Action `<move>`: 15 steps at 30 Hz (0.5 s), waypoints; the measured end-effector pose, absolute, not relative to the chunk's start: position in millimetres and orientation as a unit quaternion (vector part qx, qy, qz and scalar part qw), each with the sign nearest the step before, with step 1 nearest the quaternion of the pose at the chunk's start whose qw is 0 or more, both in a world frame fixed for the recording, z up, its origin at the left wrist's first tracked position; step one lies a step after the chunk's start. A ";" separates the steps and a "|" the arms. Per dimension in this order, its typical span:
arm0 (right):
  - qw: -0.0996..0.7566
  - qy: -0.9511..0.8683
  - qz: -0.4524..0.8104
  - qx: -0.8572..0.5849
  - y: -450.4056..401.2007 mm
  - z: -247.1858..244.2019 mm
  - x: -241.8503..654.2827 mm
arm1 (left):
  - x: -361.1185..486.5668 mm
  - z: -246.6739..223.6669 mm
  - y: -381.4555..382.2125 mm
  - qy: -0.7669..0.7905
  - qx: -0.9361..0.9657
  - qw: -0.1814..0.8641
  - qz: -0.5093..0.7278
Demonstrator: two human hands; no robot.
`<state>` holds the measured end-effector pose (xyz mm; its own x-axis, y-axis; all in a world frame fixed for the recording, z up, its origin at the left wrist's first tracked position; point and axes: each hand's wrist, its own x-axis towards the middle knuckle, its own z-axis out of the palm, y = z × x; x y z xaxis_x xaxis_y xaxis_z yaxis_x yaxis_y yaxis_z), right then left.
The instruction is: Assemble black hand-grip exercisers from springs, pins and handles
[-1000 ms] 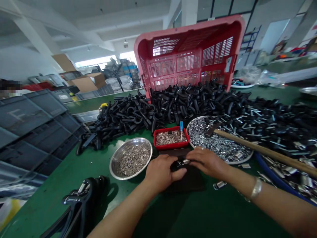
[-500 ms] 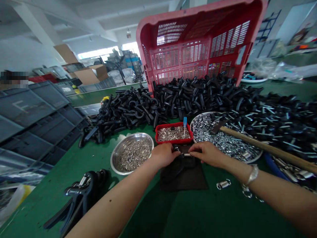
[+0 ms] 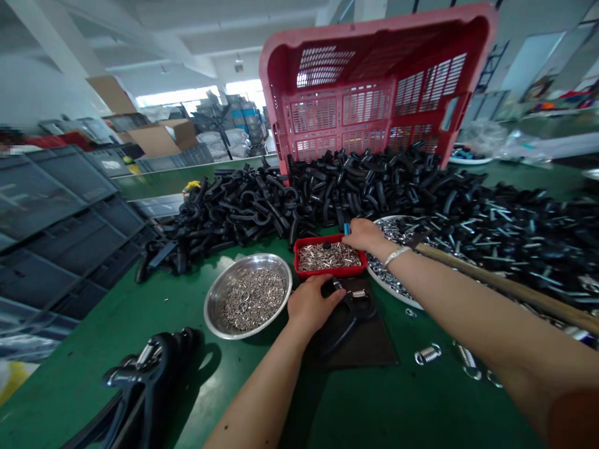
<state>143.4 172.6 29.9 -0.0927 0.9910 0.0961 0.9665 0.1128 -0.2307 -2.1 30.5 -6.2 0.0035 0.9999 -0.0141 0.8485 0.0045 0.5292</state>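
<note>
My left hand (image 3: 309, 307) is closed at the top of a black plastic clamp part (image 3: 344, 333), which lies on a dark mat (image 3: 381, 346). A coil spring (image 3: 359, 294) sits across the part, just right of my fingertips. Over the right end of a red tray (image 3: 306, 272) filled with small metal pins (image 3: 322, 257), my right hand (image 3: 367, 237) is closed around a small tool with a blue handle (image 3: 347, 229). Only part of that handle shows, beside the fingers; its shaft is hidden.
A steel bowl (image 3: 213, 312) of small rivets stands left of the mat. A wooden-handled hammer (image 3: 491, 274) lies over a dish of metal rings (image 3: 393, 284). Black parts (image 3: 253, 202) are heaped before a red crate (image 3: 374, 37). Assembled clamps (image 3: 154, 368) and loose springs (image 3: 428, 354) lie nearby.
My right hand has left the spring, moved up to the red tray and taken hold of the blue-handled tool. My left hand stays at the clamp part.
</note>
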 end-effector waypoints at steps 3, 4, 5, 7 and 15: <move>0.135 -0.733 0.053 -0.665 162.8 32.9 143.1 | -3.4 -6.1 30.4 0.678 0.678 0.207 0.196; 0.144 -0.732 0.044 -0.664 156.2 34.6 144.6 | -4.0 -5.9 30.6 0.676 0.678 0.210 0.199; 0.157 -0.733 0.034 -0.661 148.3 36.4 146.8 | -4.6 -5.8 30.9 0.674 0.678 0.213 0.202; 0.210 -0.737 0.035 -0.641 129.5 39.2 152.6 | -5.7 -5.9 31.6 0.668 0.679 0.223 0.209; 0.473 -0.652 0.328 -0.493 44.4 8.4 169.1 | -4.3 -5.8 32.0 0.668 0.678 0.231 0.200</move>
<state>169.1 44.4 8.4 -0.0664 0.9539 0.2927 0.3326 0.2977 -0.8948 -4.3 32.0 -5.8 0.0260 0.9990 -0.0364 0.8142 0.0000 0.5806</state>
